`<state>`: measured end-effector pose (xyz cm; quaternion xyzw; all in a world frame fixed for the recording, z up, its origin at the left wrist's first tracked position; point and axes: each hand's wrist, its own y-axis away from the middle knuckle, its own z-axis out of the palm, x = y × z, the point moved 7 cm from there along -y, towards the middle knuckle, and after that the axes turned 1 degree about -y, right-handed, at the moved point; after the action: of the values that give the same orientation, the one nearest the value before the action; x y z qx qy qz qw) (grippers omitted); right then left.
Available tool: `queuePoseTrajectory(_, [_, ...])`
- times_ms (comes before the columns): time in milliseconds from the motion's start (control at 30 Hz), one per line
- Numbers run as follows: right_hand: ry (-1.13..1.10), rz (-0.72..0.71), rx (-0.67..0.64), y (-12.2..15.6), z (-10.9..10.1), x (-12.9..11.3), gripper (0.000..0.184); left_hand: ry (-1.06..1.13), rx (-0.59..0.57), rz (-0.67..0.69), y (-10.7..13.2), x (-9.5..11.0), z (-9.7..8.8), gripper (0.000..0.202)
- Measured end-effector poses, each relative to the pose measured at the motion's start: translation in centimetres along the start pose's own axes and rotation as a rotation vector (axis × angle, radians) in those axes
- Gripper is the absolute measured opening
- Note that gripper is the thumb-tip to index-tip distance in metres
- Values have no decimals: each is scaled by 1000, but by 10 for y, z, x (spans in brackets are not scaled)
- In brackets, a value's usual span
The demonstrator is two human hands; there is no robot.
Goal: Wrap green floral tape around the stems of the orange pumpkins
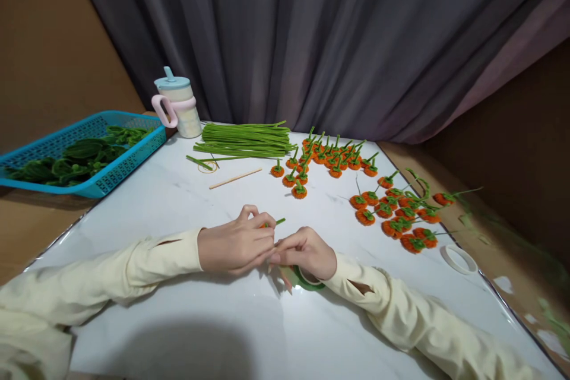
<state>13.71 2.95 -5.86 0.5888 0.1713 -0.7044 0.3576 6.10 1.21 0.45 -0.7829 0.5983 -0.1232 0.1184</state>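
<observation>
My left hand (236, 243) is closed on a small orange pipe-cleaner pumpkin (266, 225) whose green stem pokes out to the right. My right hand (305, 252) is closed too, its fingertips meeting the left hand's fingers at the pumpkin. Under the right palm lies a roll of green tape (307, 282), mostly hidden. Both hands rest low on the white table (187, 202), near its front middle.
Several finished orange pumpkins lie in two groups, one at the back centre (327, 157) and one at the right (396, 214). A bundle of green pipe cleaners (244, 139), a wooden stick (235, 178), a pastel cup (177, 104), a blue basket of green pieces (84, 154) and a white tape ring (458, 258) surround them.
</observation>
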Motion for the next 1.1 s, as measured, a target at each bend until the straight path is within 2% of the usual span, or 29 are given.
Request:
queuePoseTrajectory(133, [44, -34, 73, 2, 0, 0, 30, 160, -34, -59, 0, -6, 2, 20])
queuePoseTrajectory(333, [290, -160, 169, 6, -6, -3, 29, 177, -54, -96, 0, -8, 6, 21])
queuePoseTrajectory(633, [588, -354, 243, 11, -8, -20, 33, 286, -27, -248, 1, -18, 12, 24])
queuePoseTrajectory(800, [540, -311, 267, 10, -11, -17, 34, 205, 37, -309, 4, -27, 13, 26])
queuePoseTrajectory(967, [489, -208, 139, 6, -3, -8, 35, 192, 184, -499, 11, -54, -6, 29])
queuePoseTrajectory(1100, [292, -130, 31, 1, -1, 1, 40, 291, 154, -524, 10, -56, -11, 32])
